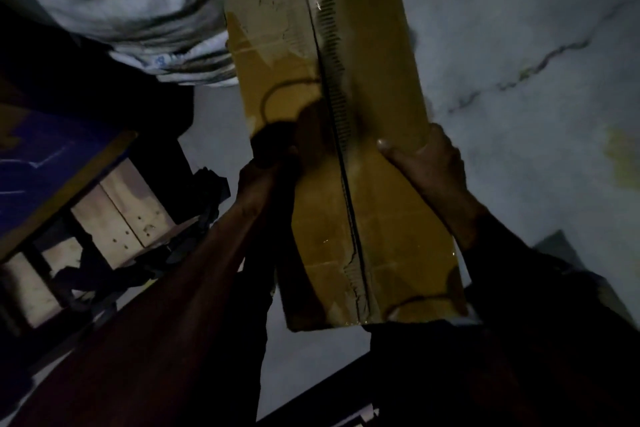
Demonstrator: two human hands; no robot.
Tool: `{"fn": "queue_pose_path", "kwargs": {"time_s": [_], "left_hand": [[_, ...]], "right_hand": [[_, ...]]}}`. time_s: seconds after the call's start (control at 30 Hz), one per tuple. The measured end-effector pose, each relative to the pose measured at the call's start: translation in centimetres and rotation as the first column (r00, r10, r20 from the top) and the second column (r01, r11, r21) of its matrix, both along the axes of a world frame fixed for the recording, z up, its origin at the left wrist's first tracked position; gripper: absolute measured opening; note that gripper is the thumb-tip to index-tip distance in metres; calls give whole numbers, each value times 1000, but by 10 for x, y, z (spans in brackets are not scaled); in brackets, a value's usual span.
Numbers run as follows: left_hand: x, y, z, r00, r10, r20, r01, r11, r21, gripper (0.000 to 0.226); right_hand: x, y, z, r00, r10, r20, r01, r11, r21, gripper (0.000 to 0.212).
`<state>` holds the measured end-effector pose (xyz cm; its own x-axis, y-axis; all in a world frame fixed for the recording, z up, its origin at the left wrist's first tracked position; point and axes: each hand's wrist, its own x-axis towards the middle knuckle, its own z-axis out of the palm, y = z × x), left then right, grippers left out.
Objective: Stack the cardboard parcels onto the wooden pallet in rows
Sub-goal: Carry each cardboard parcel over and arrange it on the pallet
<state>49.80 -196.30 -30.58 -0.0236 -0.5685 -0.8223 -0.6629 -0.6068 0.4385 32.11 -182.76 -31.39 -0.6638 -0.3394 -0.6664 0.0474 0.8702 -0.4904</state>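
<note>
Holding the long tan taped cardboard parcel [341, 149] clear of the floor, we clamp its sides midway with left hand [266, 166] and right hand [426, 163], long axis running away from us, pale slatted wooden pallet [114, 218] left of the left hand.

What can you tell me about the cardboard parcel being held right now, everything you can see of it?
The cardboard parcel is a long, flat brown box, sealed with glossy clear tape along a dark centre seam. Its surface is scuffed and torn in spots, with curved dark marks. It is held in the air above the grey floor, its long axis pointing away from the person. The left hand grips its left edge and the right hand its right edge, thumb on top.
</note>
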Motion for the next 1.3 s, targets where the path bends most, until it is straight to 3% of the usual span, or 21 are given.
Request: {"fn": "queue_pose_path", "kwargs": {"time_s": [0.07, 0.13, 0.2, 0.3, 0.43, 0.5, 0.6, 0.73, 0.83, 1.07, 1.13, 1.2, 1.3], "left_hand": [[5, -13, 25, 997, -67, -37, 66, 997, -31, 47], [4, -26, 60, 986, -139, -97, 138, 990, -15, 77], [-1, -37, 91, 975, -210, -73, 206, 977, -62, 91], [-10, -50, 136, 954, -301, 1, 296, 938, -182, 83], [-14, -60, 207, 820, -573, 3, 541, 773, -331, 67], [-15, -60, 241, 767, -641, -12, 582, 704, -406, 61], [-16, -51, 296, 710, -703, 51, 631, 602, -490, 82], [-11, -35, 362, 626, -765, 152, 700, 465, -542, 69], [-4, -26, 401, 516, -834, 195, 757, 337, -560, 78], [28, 13, 462, 265, -946, 188, 765, 88, -638, 106], [42, 26, 474, 193, -958, 214, 740, -1, -672, 100], [54, 40, 484, 159, -973, 166, 720, -1, -694, 92], [77, 63, 502, 69, -983, 169, 693, -75, -717, 92]], "right_hand": [[3, 4, 33, 999, -6, -45, 6, 1000, 0, 97], [4, 5, 68, 995, -39, -94, 42, 999, 25, 91], [8, 7, 106, 985, -88, -149, 94, 995, 34, 88], [17, 13, 161, 972, -144, -184, 155, 987, 51, 86], [40, 26, 238, 935, -299, -192, 303, 953, -5, 78], [56, 33, 272, 900, -378, -217, 380, 924, -34, 76], [85, 43, 325, 822, -501, -270, 503, 862, -65, 76], [121, 59, 385, 722, -614, -320, 620, 779, -96, 77], [151, 76, 422, 657, -674, -337, 679, 724, -123, 80], [236, 124, 477, 486, -796, -360, 792, 575, -203, 76], [266, 138, 490, 429, -829, -359, 816, 526, -239, 76], [293, 150, 499, 370, -855, -363, 841, 475, -261, 78], [340, 168, 513, 294, -881, -371, 865, 410, -289, 82]]}}
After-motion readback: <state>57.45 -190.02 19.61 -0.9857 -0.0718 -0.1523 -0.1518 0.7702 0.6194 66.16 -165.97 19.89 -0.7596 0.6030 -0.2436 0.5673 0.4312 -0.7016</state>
